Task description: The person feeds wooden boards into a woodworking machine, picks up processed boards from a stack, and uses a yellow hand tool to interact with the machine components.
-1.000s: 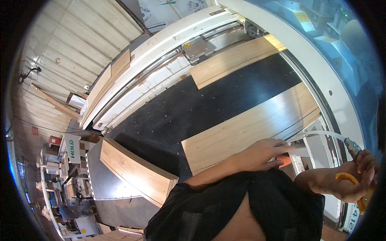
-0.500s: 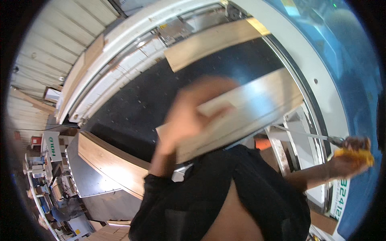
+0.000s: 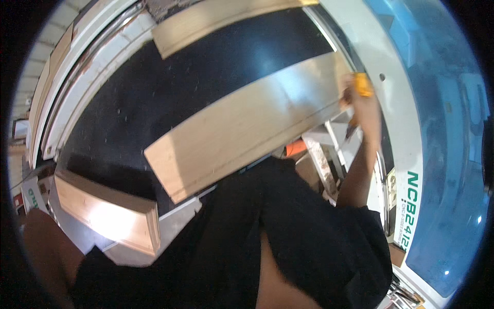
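My right hand (image 3: 359, 100) is closed around a yellow tool (image 3: 362, 84) that looks like an air blow gun. Blur hides its finer details. The hand hovers by the right end of a long pale wooden board (image 3: 236, 126), which lies along the near edge of the black machine bed (image 3: 126, 110). On the left, my forearm (image 3: 46, 242) reaches into the dark rim of the picture, and my left hand does not show.
Another wooden board (image 3: 216, 23) lies across the far side of the bed. Stacked wooden panels (image 3: 105, 211) stand at the left on a grey surface. A white machine frame (image 3: 393, 103) with a blue cover (image 3: 447, 165) rises on the right. Below the near board sits something orange (image 3: 295, 149).
My right hand has brought the yellow tool from the far right up to the board's right end. My left hand has left the board and gone out to the left.
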A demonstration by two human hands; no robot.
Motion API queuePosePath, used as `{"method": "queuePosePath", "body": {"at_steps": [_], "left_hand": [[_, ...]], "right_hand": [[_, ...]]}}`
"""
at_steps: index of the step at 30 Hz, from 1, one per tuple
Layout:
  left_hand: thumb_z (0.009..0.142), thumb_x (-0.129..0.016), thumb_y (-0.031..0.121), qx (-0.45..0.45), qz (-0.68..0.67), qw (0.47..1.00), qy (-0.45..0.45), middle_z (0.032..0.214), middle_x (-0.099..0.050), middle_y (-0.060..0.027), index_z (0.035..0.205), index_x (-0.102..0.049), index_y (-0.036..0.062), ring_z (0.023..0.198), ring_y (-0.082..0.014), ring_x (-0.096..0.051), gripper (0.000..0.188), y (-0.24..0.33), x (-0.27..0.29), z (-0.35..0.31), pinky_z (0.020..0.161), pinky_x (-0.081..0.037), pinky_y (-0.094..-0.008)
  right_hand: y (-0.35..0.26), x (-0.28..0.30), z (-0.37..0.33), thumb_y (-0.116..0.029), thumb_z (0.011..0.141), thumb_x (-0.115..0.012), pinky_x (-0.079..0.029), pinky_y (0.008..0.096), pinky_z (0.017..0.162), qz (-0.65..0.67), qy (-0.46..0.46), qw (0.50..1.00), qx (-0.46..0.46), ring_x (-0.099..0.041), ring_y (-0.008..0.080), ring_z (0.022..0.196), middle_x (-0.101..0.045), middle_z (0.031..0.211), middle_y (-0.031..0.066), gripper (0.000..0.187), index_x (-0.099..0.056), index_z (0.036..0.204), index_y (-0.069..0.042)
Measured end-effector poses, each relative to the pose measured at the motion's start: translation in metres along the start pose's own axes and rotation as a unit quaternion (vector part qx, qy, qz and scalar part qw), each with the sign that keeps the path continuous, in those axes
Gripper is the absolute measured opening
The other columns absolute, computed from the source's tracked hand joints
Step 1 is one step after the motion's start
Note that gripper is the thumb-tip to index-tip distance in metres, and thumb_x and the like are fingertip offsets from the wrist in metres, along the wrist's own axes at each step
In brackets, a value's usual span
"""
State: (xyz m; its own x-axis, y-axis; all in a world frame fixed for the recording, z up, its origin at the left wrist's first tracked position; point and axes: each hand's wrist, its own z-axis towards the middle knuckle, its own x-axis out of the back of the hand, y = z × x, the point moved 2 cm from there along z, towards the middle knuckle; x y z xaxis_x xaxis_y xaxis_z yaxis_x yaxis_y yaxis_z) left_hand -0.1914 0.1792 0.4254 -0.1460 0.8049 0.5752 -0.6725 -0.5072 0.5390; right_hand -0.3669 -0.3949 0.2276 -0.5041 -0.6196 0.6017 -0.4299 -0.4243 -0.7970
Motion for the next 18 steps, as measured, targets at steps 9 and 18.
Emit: {"method": "queuePosePath", "body": {"at_steps": [9, 18], "left_hand": [[0.100, -0.060, 0.043, 0.005, -0.056, 0.998, -0.004, 0.144, -0.058, -0.0195, 0.140, -0.058, 0.0054, 0.137, -0.0329, -0.053, 0.055, -0.010, -0.057, 0.060, 0.115, -0.042, -0.0387], [0.102, -0.055, 0.051, 0.088, -0.275, 0.939, -0.189, 0.147, -0.056, -0.0217, 0.143, -0.056, 0.0038, 0.141, -0.0335, -0.050, 0.062, -0.114, -0.363, 0.191, 0.116, -0.039, -0.0356]], "right_hand": [[-0.017, -0.114, -0.020, -0.043, 0.099, -0.068, -0.047, 0.0387, 0.067, -0.032, -0.242, 0.970, 0.014, -0.058, 0.0192, 0.068, -0.062, 0.072, 0.0088, 0.043, -0.069, 0.097, 0.000], [0.043, -0.051, 0.027, -0.046, 0.103, -0.063, -0.045, 0.0255, 0.047, -0.078, 0.019, 0.979, -0.188, -0.054, 0.0097, 0.052, -0.053, 0.065, -0.0017, 0.043, -0.065, 0.105, -0.003]]}}
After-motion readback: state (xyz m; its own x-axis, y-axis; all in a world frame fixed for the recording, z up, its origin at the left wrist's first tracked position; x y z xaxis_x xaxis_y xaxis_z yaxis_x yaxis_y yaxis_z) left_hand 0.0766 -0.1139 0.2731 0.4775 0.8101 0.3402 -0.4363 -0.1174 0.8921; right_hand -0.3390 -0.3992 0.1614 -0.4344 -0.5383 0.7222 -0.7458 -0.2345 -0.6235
